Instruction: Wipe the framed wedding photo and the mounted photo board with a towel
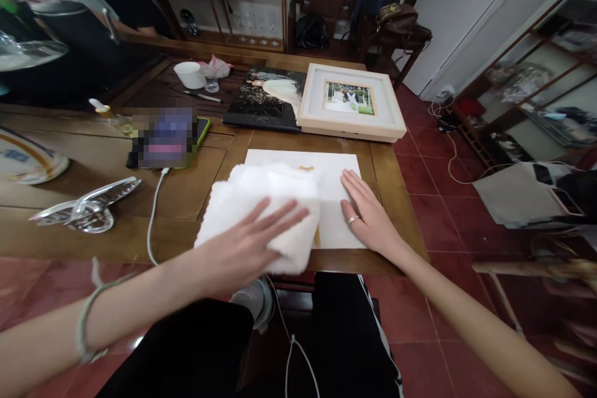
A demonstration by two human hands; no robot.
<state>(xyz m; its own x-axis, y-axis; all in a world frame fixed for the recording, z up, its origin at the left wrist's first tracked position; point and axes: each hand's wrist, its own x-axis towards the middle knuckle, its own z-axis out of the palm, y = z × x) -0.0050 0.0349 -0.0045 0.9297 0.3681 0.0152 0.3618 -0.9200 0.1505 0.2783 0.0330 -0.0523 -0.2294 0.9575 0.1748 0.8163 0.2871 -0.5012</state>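
Note:
A fluffy white cloth (pixel 261 186) lies over the left part of a flat white board (pixel 333 199) near the table's front edge. My left hand (pixel 259 233) presses on the cloth with its fingers spread, slightly blurred. On the board's right side, my right hand (pixel 366 208) rests flat with its fingers stretched out and a ring on one of them. Small gold-coloured marks show on the board beside the cloth; the rest of its left part is covered.
Behind the board lie a dark photo album (pixel 265 96) and a pale framed photo (pixel 352 102). To the left are a charging phone (pixel 203 130), a shiny metal hair clip (pixel 93 205), a dropper bottle (pixel 112 117) and a white cup (pixel 189 74). Another person sits across the table.

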